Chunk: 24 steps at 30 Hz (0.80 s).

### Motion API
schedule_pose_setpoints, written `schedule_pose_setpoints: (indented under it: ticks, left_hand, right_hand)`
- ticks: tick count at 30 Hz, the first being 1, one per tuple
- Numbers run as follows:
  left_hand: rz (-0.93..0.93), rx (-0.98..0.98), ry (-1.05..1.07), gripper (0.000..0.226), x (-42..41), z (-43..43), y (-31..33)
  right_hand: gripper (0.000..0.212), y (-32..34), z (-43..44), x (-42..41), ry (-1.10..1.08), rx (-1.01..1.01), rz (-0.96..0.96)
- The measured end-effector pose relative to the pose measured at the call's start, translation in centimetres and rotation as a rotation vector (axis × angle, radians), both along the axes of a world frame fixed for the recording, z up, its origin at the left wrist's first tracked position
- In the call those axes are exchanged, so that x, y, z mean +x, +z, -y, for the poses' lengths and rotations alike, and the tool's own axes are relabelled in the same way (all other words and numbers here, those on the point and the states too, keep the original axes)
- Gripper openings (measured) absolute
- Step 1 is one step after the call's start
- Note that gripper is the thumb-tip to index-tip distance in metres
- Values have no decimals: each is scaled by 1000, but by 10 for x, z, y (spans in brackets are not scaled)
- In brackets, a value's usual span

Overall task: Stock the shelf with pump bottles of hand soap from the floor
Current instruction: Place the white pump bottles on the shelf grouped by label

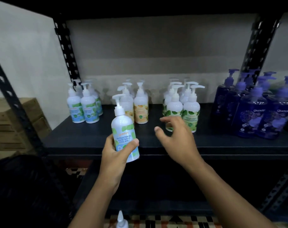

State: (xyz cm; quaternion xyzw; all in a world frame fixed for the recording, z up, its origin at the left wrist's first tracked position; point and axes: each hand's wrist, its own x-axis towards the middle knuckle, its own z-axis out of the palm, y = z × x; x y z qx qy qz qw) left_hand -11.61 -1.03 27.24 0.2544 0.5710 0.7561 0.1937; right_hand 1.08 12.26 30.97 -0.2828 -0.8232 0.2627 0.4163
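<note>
Stockroom: slotted metal shelving (84, 139) holds grouped soap bottles (140, 109).

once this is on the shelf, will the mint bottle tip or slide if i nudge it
Probably tippy: the mint bottle is tall and narrow with a pump on top, so a high nudge may topple it. Likely rigid: the left hand grips it without visible denting. Pushed low, its glossy body might slide on the flat shelf.

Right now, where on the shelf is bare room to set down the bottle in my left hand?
The shelf is bare along its front edge, in front of the mint group and yellow group. A gap shows between those two groups, partly behind the held bottle. The right hand hovers before the green group. The purple group crowds the right end.
</note>
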Motion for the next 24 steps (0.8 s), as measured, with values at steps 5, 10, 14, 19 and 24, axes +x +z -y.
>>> schedule_pose_setpoints:
  ticks: [5,10,14,19,24]
  left_hand:
    - [29,47,112,68,-31,41,4]
    - [-4,32,224,46,-65,77,3]
    - [-55,-16,287,30,-83,91,6]
    - [-200,-79,268,31,-94,89,23]
    - [-273,-160,230,57,-123,60,32]
  right_hand:
    - [49,-4,25,-49,120,80,297]
    - [67,-7,25,-100,43,99,585]
    - [96,-14,25,-123,-26,42,760]
    - [107,-30,28,-128,-105,107,816]
    - [106,-33,25,-130,-108,139,825]
